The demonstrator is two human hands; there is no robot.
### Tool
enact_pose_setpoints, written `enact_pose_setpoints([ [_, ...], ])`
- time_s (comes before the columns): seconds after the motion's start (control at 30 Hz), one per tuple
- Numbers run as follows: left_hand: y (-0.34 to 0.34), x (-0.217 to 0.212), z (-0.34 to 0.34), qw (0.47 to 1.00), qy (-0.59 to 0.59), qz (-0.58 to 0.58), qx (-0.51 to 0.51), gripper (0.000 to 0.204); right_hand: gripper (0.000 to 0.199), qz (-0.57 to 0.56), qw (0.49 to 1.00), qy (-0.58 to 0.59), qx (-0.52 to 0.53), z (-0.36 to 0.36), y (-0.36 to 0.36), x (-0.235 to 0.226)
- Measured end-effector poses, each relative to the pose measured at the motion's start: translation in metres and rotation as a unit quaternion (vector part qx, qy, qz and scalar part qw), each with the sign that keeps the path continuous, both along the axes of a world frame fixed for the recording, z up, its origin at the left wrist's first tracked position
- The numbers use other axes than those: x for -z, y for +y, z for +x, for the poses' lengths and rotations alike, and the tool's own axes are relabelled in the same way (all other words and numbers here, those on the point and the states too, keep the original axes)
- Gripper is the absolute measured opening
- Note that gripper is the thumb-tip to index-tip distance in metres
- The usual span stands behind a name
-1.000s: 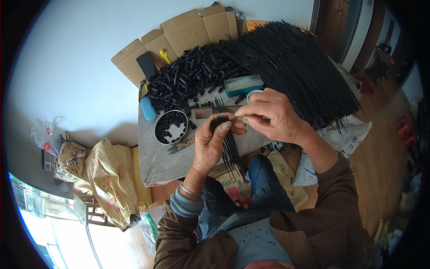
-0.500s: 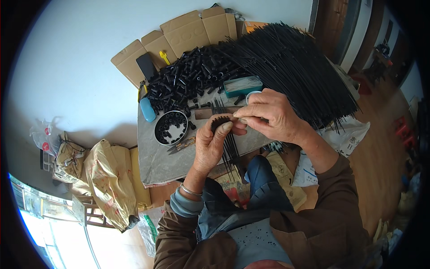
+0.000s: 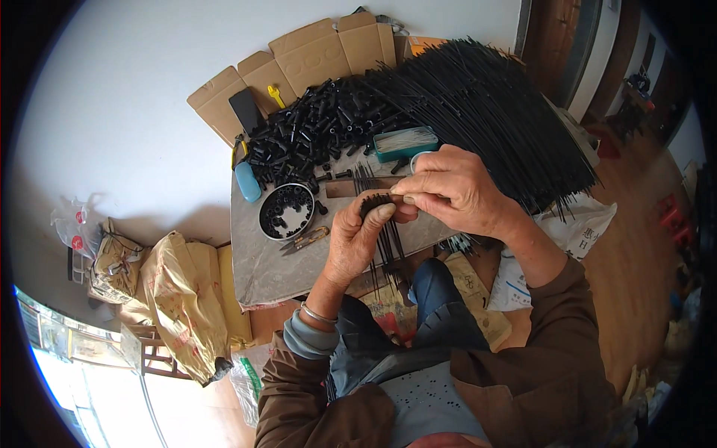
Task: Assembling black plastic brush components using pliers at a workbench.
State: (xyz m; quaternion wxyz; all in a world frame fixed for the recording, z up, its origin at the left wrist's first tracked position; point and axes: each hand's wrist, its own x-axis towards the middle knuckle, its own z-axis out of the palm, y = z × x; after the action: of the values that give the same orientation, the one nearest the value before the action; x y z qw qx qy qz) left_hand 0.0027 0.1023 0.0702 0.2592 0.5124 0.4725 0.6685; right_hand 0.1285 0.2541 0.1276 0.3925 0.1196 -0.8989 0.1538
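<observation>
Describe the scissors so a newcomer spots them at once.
Start at the grey table. Just left of the left hand, below the round bowl of small black tubes, lie the scissors. They are the only metal tool lying flat, with yellowish handles.

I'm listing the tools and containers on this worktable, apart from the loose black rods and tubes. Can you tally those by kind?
Round bowl of black caps: 1
Scissors: 1
Teal tray: 1
Light blue case: 1
Small yellow tool: 1
Total: 5
The left hand holds a bundle of thin black rods; the right hand pinches at its top.
</observation>
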Motion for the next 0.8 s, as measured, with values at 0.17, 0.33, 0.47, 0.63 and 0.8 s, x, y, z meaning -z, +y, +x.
enact_pose_setpoints([
  [0.17, 0.001, 0.004, -0.002, 1.000, -0.021, 0.016, 0.002, 0.024, 0.027, 0.017, 1.000, 0.004, 0.009, 0.001, -0.003, -0.004],
  [0.33, 0.000, 0.003, -0.001, 1.000, -0.006, 0.018, -0.015, 0.024, 0.025, 0.049, 0.999, 0.006, 0.017, -0.001, -0.005, -0.007],
  [0.47, -0.001, 0.006, -0.002, 0.999, -0.005, 0.016, -0.029, 0.023, 0.025, 0.060, 0.998, -0.008, 0.024, 0.000, -0.008, -0.010],
  [0.63, -0.002, 0.000, -0.001, 1.000, -0.003, 0.012, -0.024, 0.023, 0.023, 0.055, 0.998, 0.018, 0.021, -0.003, -0.008, -0.008],
  [0.8, -0.002, 0.002, -0.001, 1.000, 0.009, 0.015, -0.021, 0.024, 0.024, 0.035, 0.999, -0.003, 0.003, -0.003, -0.004, -0.007],
])
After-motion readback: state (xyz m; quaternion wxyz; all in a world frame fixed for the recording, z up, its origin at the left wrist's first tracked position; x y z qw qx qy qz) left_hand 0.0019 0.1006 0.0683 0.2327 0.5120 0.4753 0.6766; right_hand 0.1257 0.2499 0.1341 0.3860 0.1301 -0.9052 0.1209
